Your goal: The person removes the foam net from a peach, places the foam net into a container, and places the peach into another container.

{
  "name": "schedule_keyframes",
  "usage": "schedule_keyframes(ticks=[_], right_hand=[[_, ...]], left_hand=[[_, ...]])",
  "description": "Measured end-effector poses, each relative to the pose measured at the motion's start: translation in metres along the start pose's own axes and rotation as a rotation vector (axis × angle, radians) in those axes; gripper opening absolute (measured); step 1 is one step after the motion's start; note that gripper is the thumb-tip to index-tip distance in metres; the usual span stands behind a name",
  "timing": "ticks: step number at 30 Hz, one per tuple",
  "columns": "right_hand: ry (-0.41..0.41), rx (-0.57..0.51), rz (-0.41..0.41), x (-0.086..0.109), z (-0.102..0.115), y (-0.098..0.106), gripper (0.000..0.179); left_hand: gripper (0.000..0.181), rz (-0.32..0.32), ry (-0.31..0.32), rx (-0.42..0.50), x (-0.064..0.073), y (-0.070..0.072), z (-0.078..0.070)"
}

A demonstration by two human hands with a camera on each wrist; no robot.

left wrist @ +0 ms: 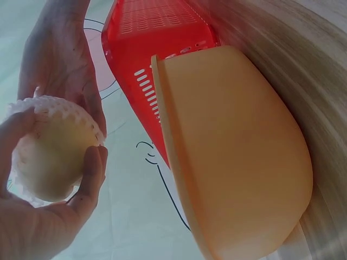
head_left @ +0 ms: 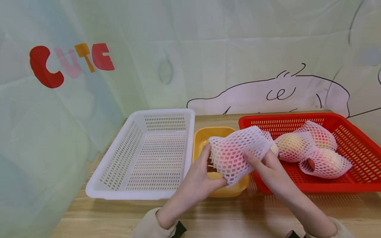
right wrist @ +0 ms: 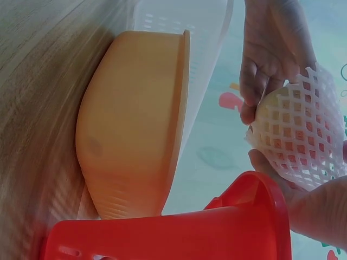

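A round red-and-yellow fruit (head_left: 229,158) in a white foam net sleeve (head_left: 253,138) is held up by both hands over a yellow basin (head_left: 212,131). My left hand (head_left: 196,178) grips the fruit from the left, its thumb and fingers curled round it. On the other side, my right hand (head_left: 269,167) holds the sleeve, thumb on the near face. The left wrist view shows the fruit's pale end (left wrist: 57,154) bare at the sleeve's open end, between the left thumb and fingers. Something dark, partly hidden by the left hand, lies in the basin.
At the right, a red basket (head_left: 285,116) holds several net-wrapped fruits (head_left: 324,162). A white perforated basket (head_left: 157,162) stands at the left on the wooden table (head_left: 119,215). Behind hangs a pale printed cloth (head_left: 208,66).
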State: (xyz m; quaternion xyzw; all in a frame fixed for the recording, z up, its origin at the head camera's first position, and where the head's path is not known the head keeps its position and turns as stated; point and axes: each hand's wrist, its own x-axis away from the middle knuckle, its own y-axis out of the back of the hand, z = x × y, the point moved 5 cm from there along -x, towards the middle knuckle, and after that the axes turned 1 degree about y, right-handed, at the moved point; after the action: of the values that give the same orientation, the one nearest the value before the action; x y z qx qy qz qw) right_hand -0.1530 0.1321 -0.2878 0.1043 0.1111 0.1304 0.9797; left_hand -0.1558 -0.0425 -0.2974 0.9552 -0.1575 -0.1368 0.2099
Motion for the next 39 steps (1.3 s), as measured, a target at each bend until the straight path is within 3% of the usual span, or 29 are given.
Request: schedule_keyframes(ticks=[8, 26, 31, 39], right_hand=[[0.011, 0.002, -0.027, 0.000, 0.000, 0.003, 0.040], [0.015, 0.060, -0.121, 0.001, 0.002, 0.017, 0.037], [-0.009, 0.061, -0.154, 0.001, 0.001, 0.021, 0.039], [0.026, 0.047, -0.192, 0.002, 0.003, 0.028, 0.037]], left_hand=[[0.076, 0.007, -0.026, -0.025, 0.000, 0.000, -0.001], [0.078, -0.019, 0.001, -0.082, 0.002, 0.003, -0.002], [0.076, -0.041, -0.034, -0.085, 0.001, 0.005, -0.002], [0.075, -0.082, -0.077, -0.084, 0.001, 0.008, -0.005]])
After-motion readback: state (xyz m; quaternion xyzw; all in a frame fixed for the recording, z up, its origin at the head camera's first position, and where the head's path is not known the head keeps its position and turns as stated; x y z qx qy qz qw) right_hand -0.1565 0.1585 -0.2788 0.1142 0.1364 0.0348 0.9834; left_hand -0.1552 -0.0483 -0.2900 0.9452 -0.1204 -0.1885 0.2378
